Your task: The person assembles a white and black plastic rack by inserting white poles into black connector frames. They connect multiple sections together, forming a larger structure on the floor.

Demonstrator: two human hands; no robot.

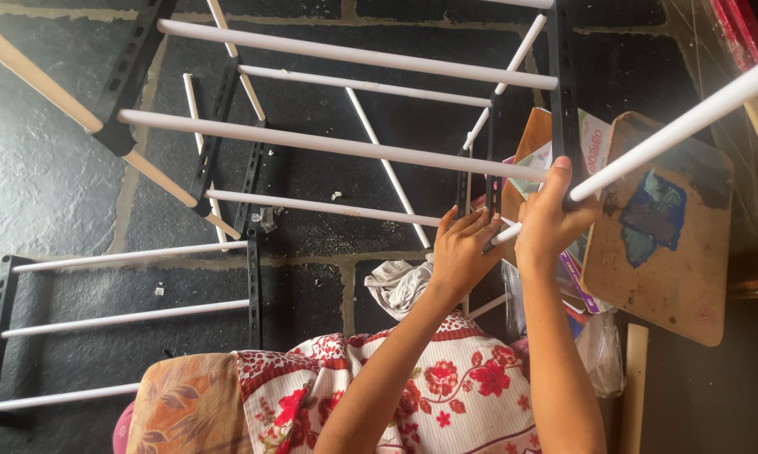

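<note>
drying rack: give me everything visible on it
The drying rack is a folding frame of white rods set into black perforated side strips, plastic or coated metal by the look. It stands opened over a dark stone floor, with no laundry on it. The left hand grips one black strip; the right hand holds a white rod's end.

I see drying rack [345,143] spanning floor [42,176], rails running left to right. Left hand [463,248] and right hand [551,214] side by side on rod [648,147] at rack's right end. Board [673,252] right of hands. Cloth [400,284] on floor below left hand. Books [593,139] behind right hand.
</note>
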